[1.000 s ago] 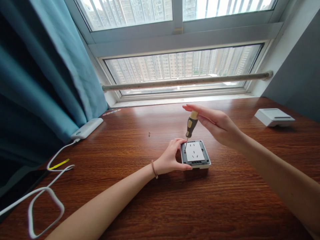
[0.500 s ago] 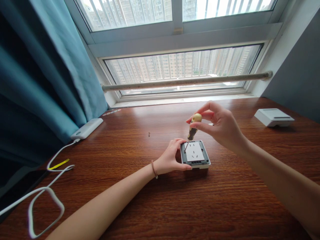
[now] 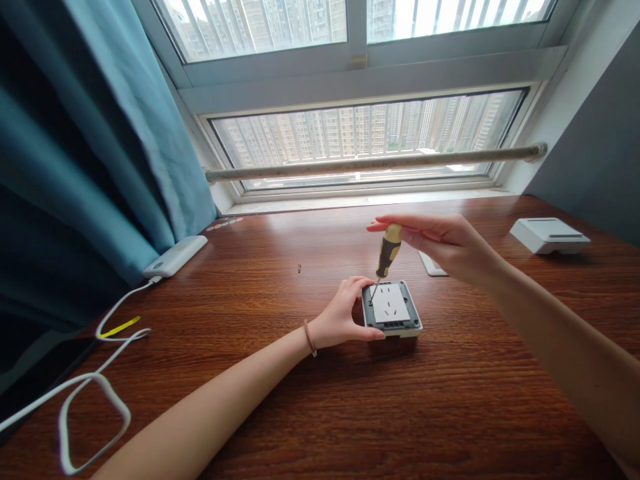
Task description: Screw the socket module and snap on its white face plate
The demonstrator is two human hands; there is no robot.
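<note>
A grey-framed wall socket (image 3: 393,308) with a white face lies flat on the wooden table (image 3: 350,413). My left hand (image 3: 340,317) grips its left edge, thumb at the front and fingers at the back. My right hand (image 3: 443,243) hovers above it with fingers stretched out, pinching the top of a screwdriver (image 3: 386,255) with a yellow and black handle. The screwdriver stands nearly upright, its tip set into the socket's left side.
A small loose screw (image 3: 299,269) lies on the table behind the socket. A flat white cover plate (image 3: 433,265) sits under my right hand. A white box (image 3: 549,235) stands far right. A white power bank (image 3: 175,256) with a looping cable (image 3: 95,393) lies at left beside the blue curtain (image 3: 90,147).
My right hand's fingers curled round the screwdriver's handle top and then stretched out flat again, turning the tool. The left hand and the socket stayed put.
</note>
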